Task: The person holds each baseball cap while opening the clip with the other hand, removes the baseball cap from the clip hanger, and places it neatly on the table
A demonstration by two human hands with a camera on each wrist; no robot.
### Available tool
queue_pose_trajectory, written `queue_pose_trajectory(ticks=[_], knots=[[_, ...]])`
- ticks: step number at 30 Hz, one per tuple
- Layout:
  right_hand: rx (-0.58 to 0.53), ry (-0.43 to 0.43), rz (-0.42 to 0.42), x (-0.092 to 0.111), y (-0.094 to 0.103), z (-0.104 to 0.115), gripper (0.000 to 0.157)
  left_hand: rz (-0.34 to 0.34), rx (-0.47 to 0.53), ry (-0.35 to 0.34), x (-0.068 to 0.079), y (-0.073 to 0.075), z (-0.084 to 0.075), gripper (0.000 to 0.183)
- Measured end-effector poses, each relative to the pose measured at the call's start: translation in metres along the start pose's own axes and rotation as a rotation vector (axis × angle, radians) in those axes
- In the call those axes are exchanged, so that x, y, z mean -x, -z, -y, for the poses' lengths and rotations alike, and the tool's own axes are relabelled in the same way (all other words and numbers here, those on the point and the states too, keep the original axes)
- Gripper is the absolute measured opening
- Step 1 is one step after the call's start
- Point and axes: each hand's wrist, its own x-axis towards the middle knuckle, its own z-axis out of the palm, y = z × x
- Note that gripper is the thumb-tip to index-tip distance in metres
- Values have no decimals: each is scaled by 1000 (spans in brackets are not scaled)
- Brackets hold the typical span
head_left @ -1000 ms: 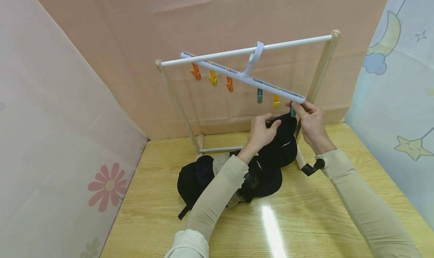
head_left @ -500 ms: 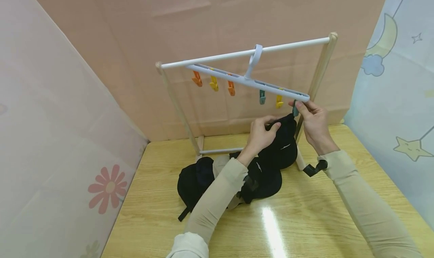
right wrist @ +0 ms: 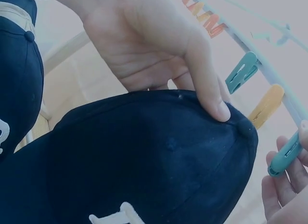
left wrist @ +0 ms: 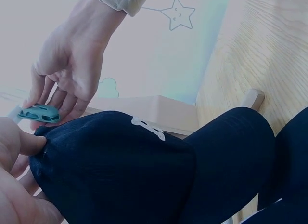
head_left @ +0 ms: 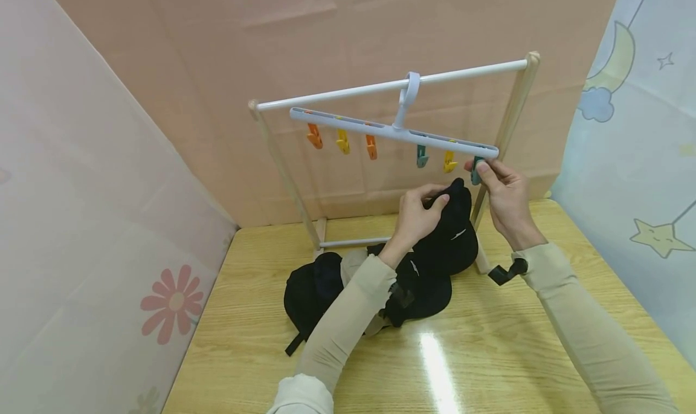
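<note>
My left hand (head_left: 417, 216) pinches a black baseball cap (head_left: 452, 217) near the top of its crown, thumb on the near side. A white mark shows on the cap's front, and its brim points down. My right hand (head_left: 509, 201) holds a teal clothespin (head_left: 476, 171) between thumb and fingers at the right end of a pale clip hanger (head_left: 356, 124). In the left wrist view, this clothespin (left wrist: 41, 113) is just beyond the cap's top. The right wrist view shows the clothespin (right wrist: 285, 155) apart from the cap (right wrist: 144, 156), with no fabric in it.
The hanger hooks over the white bar (head_left: 467, 74) of a wooden-legged rack. Orange (head_left: 371, 147), yellow and teal clothespins hang along it. More caps (head_left: 312, 284), black and beige, lie heaped on the wooden table (head_left: 244, 341) beneath my left forearm. Fabric walls stand around.
The clothespin and my right hand have moved slightly right and away from the cap's top, opening a gap. The hanger has swung, its left end coming forward below the bar. My left hand keeps its hold.
</note>
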Motion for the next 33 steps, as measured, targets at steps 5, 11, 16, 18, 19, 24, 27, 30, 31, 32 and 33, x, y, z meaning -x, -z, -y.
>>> queue_pose_trajectory(ticks=[5,11,16,18,19,24,27,30,31,32,33], knots=[[0,15,8,1,1,1,42,5,1,-6,0,1,-4,22],[-15,28,28,2,2,2,35,1,26,6,2,4,-10,21],[-44,21,62,2,4,6,40,0,42,10,4,6,-13,21],[-47,19,77,3,5,7,42,-2,42,10,5,6,-14,21],[-49,19,84,3,5,7,44,-3,44,9,5,7,-14,21],[-56,21,104,3,6,7,46,-8,59,7,7,9,-15,21],[-58,22,99,3,6,6,41,-13,62,9,8,10,-15,21],[-64,31,81,3,5,5,38,-19,61,14,9,12,-15,21],[-68,35,75,3,5,4,38,-21,61,15,10,12,-15,21],[-70,39,68,3,4,4,38,-25,64,16,9,12,-15,21],[-79,41,65,3,4,4,38,-27,64,18,9,13,-15,21]])
